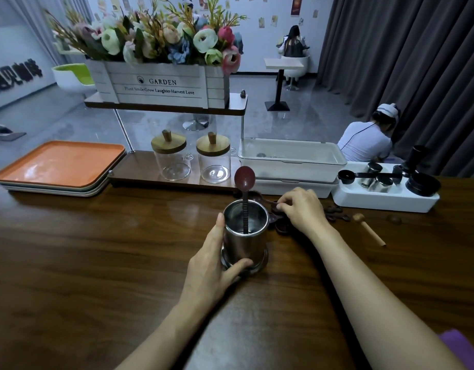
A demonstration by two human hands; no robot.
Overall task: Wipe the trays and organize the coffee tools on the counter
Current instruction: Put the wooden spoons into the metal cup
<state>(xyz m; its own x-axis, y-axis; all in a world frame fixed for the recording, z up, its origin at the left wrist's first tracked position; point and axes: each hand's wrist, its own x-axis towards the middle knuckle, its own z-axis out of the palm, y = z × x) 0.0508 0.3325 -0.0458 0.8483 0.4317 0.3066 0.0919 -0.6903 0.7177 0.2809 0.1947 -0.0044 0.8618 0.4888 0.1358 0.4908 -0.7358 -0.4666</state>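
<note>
Gripping steel cup (245,236) on desk (96,249) w/ L hand (211,260) fingers wrapped, R hand (300,206) fingers pinching dark spoon (275,204) at cup's 2 o'clock; red spoon (244,180) already in, wooden stick (369,231) at 3 o'clock loose, trays (59,164) stacked.

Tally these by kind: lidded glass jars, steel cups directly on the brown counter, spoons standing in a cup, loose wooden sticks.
Glass jars: 2
Steel cup: 1
Spoon standing in the cup: 1
Wooden stick: 1
Total: 5
</note>
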